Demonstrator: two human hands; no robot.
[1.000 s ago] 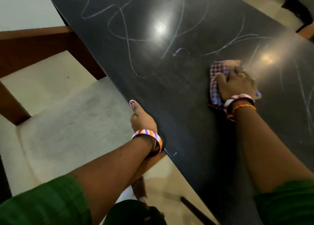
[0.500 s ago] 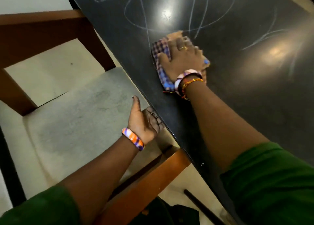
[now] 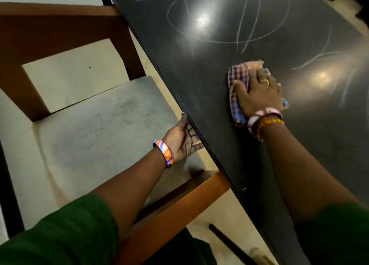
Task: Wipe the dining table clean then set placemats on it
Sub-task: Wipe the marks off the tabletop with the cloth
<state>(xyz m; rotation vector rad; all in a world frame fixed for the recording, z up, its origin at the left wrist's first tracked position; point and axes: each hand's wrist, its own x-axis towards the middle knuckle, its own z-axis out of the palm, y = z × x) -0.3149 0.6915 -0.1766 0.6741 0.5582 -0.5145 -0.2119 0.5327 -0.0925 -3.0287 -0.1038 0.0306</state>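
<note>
My right hand [image 3: 257, 92] presses the checked cloth [image 3: 237, 84] flat at centre-right on the bench [image 3: 179, 64] (chalk scribbles [image 3: 239, 24] remain above), while my left hand [image 3: 182, 138], fingers relaxed, steadies its edge.

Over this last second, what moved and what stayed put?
The right hand swept the cloth left toward the table edge, then back right. The left hand slid from gripping the edge to lying open against it from below. Unchanged: the right hand presses the cloth flat, chalk scribbles remain farther up, the chair has not moved.
</note>
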